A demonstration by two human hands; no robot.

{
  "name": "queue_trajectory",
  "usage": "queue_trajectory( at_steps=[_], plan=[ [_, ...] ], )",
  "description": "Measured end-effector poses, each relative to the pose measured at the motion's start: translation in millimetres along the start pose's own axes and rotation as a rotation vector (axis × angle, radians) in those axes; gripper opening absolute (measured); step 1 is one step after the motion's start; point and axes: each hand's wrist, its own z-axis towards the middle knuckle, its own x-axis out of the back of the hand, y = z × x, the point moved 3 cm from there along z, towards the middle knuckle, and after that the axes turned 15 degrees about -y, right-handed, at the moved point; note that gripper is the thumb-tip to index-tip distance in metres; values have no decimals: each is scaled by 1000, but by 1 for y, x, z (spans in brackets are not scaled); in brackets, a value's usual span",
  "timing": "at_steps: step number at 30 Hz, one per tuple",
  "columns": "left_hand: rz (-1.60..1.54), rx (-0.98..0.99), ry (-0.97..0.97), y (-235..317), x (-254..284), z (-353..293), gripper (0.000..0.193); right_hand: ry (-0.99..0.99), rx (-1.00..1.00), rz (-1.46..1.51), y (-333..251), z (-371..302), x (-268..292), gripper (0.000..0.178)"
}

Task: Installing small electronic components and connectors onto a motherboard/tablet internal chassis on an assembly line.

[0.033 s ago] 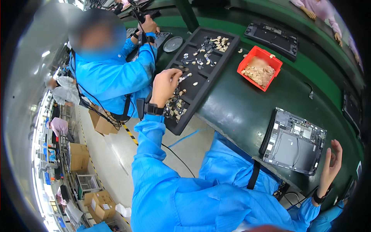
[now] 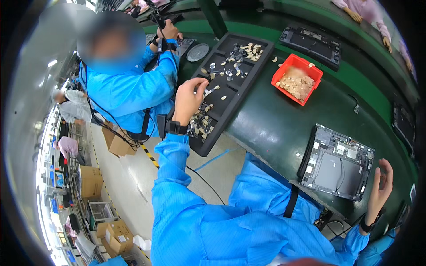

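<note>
My left hand [image 2: 190,101] hovers over the black compartment tray [image 2: 230,95], thumb and fingertips drawn together; what they pinch, if anything, is too small to make out. Just beyond the fingertips is a small blurred tan piece [image 2: 204,71]. Small cream pieces [image 2: 254,51] and dark ones [image 2: 235,55] lie loose in several compartments. My right hand [image 2: 380,186] is open, fingers raised and apart, beside the right edge of an opened laptop base [image 2: 339,162]. That base lies on the dark green bench [image 2: 266,128] with its boards and a black cable exposed.
A red bin [image 2: 298,95] of tan pieces stands right of the tray. Other dark laptop bases [image 2: 310,44] lie along the far side. A co-worker in a blue smock [image 2: 133,84] works close on the left, next to a round dish [image 2: 198,52]. A thin cable hangs below my left arm.
The small blurred piece near my left fingertips has shifted up and left. Both hands have stayed nearly still.
</note>
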Motion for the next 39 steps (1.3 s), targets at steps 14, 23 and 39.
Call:
queue_trajectory(
  at_steps=[14,23,39],
  plan=[
    [-1237,-326,-618,302,-156,69,23,-194,309,679,-55,117,-135,27],
    [-1128,-310,-233,290,-178,77,23,-174,240,491,-37,112,-134,30],
    [-692,-630,37,293,-148,74,15,-217,207,485,-42,100,-149,31]
  ],
)
